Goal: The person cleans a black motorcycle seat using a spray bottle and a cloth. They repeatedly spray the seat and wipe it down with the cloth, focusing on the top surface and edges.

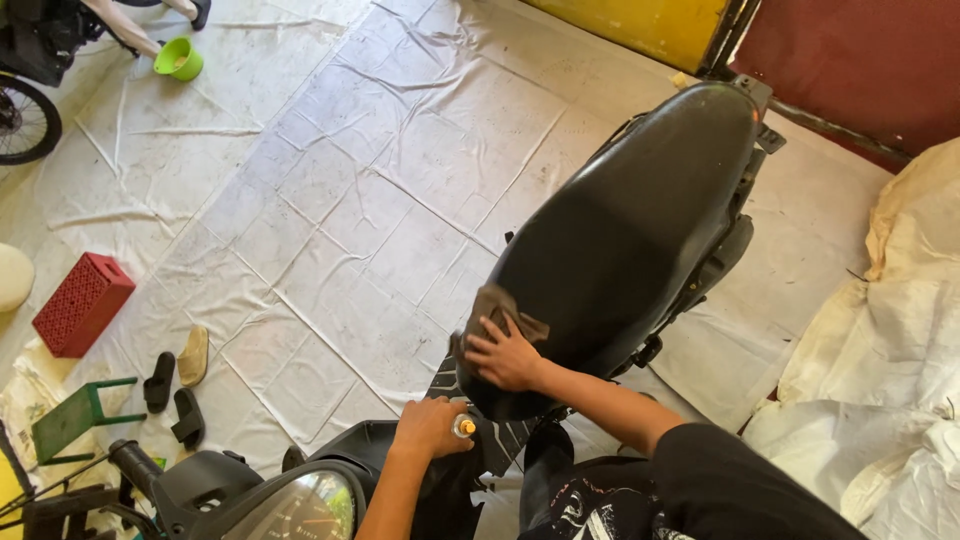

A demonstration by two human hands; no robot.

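Looking down: a person leans over a black scooter parked on a pale, creased floor sheet [380, 180].
Speedometer: round glass dial [300, 508] at the bottom edge, nearest the camera, with the black handlebar grip [135, 462] to its left.
Left hand: the left hand [430, 427] is curled shut around a small bottle [464, 427] with an orange-and-white top, held just in front of the seat's near end.
Right hand: the right hand [505, 355] lies palm down with fingers spread, pressing a brown cloth [505, 308] onto the seat.
Cloth: crumpled, partly under the fingers, at the near end of the seat.
Seat: long black scooter seat [630, 220], running away from the camera toward the upper right.
Left floor: green stool [75, 418], dark and tan sandals [178, 372], red crate [82, 303].
Right side: heap of cream sheeting [880, 350].
Far left: green cup [179, 58] and a bicycle wheel [25, 120].
Far wall: yellow panel [640, 25] beside a dark red one [860, 60].
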